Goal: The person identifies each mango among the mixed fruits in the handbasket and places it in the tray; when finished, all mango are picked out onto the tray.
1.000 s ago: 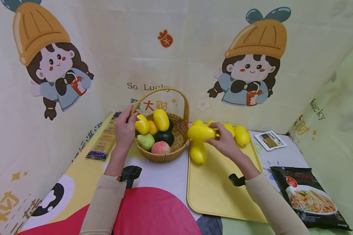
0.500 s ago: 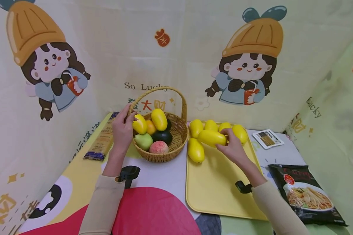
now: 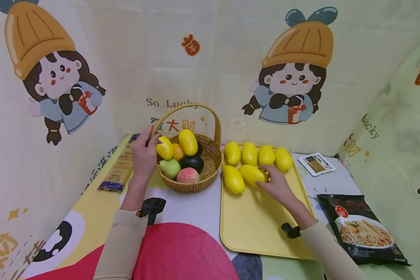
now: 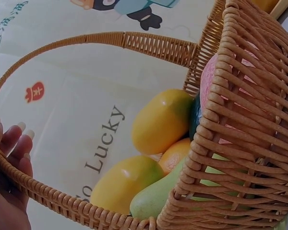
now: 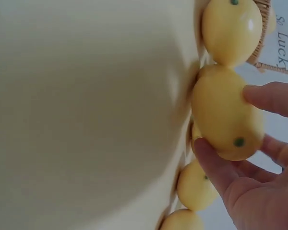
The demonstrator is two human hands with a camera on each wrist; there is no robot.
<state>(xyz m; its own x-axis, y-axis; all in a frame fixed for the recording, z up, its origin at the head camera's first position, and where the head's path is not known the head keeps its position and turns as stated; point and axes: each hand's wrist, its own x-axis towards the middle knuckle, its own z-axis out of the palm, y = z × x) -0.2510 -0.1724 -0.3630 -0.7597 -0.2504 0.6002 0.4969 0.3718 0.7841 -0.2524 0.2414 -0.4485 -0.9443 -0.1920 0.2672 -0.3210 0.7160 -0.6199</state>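
My left hand (image 3: 145,152) grips the left base of the handle of a wicker basket (image 3: 205,175); its fingers (image 4: 13,140) curl round the handle (image 4: 110,39). Inside lie two yellow mangoes (image 3: 188,142), an orange, a green pear (image 3: 169,168), a peach and a dark fruit. My right hand (image 3: 273,182) pinches a yellow mango (image 3: 252,175) lying on the yellow tray (image 3: 262,225), thumb and fingers on its sides (image 5: 226,120). Another mango (image 3: 233,179) lies just left of it. Several more mangoes (image 3: 257,154) line the tray's far edge.
A long pasta packet (image 3: 120,169) lies left of the basket. A black noodle bag (image 3: 364,229) and a small flat packet (image 3: 316,164) lie right of the tray. Printed cloth walls close in the back and both sides.
My right hand has brought the mango down from above the tray and set it on the tray beside the front-left mango. The left hand has stayed on the basket handle.
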